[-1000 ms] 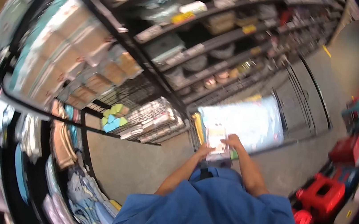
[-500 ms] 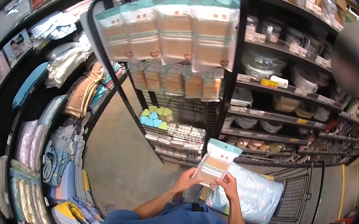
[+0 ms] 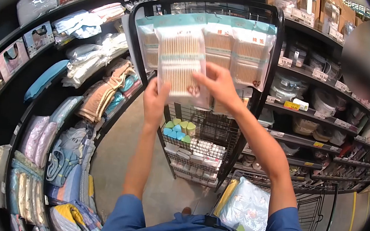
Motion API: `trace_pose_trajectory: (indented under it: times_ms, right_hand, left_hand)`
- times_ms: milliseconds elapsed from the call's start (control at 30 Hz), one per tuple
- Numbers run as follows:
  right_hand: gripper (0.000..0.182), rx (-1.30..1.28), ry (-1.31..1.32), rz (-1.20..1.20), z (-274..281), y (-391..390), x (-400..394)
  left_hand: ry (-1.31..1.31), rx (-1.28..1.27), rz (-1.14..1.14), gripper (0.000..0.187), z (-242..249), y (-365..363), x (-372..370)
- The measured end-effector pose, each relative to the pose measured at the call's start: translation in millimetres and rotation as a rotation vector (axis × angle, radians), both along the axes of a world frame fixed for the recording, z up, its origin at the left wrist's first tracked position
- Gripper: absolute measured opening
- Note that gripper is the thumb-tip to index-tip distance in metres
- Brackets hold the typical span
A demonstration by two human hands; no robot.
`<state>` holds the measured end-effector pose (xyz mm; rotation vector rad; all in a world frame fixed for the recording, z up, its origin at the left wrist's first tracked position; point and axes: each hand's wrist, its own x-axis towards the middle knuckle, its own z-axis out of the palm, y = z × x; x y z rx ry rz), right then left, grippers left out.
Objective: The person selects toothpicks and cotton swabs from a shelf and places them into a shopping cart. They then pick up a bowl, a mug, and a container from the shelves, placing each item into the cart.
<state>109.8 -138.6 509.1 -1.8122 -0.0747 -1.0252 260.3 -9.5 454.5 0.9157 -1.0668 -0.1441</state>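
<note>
A clear pack of cotton swabs (image 3: 182, 53) with a teal top is raised in front of the rack, upright and overlapping the packs behind it. My left hand (image 3: 154, 100) grips its lower left edge, thumb on the front. From the right, my right hand (image 3: 220, 86) closes on its lower right side, the thumb lying over the front. Similar packs (image 3: 249, 56) hang in a row on the black rack (image 3: 273, 57), right behind the held one.
Under the hanging packs, wire baskets hold green and blue containers (image 3: 178, 131) and white packets (image 3: 206, 148). A shopping cart (image 3: 316, 214) with a plastic-wrapped bedding pack (image 3: 247, 206) stands at my right. Shelves of folded textiles (image 3: 100, 91) curve along the left; food containers (image 3: 323, 98) fill the right shelves.
Both hands have lifted the swab pack from low over the cart, up and to the left, to the hanging row. The view has shifted, and the rack now sits further right.
</note>
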Motion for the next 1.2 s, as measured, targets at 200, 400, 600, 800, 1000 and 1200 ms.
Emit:
trace_pose_trajectory:
  times_ms: [200, 400, 600, 800, 1000, 1200]
  right_hand:
    - [0.032, -0.015, 0.083, -0.077, 34.9, -20.9, 40.8]
    - [0.035, 0.011, 0.137, -0.135, 25.9, -28.4, 50.5]
    - [0.036, 0.052, 0.132, -0.149, 17.6, -46.3, 59.4]
    - [0.038, -0.069, 0.118, -0.367, -12.7, -69.8, 69.2]
    - [0.033, -0.093, 0.396, -0.203, -112.2, -28.2, -64.9]
    - [0.037, 0.320, 0.829, -0.523, -354.4, 0.9, -285.2]
  left_hand:
    - [0.168, -0.038, -0.173, 0.030, 35.0, -26.5, 41.1]
    - [0.189, 0.018, -0.199, 0.033, 20.3, -35.0, 54.4]
    - [0.199, 0.055, -0.188, 0.033, 18.7, -54.3, 62.1]
    - [0.156, 0.133, -0.113, 0.035, -2.7, -74.1, 71.2]
    - [-0.010, 0.277, 0.446, 0.054, -138.2, -25.7, 57.9]
    - [-0.049, 0.532, 0.373, 0.012, -196.7, 72.4, 65.8]
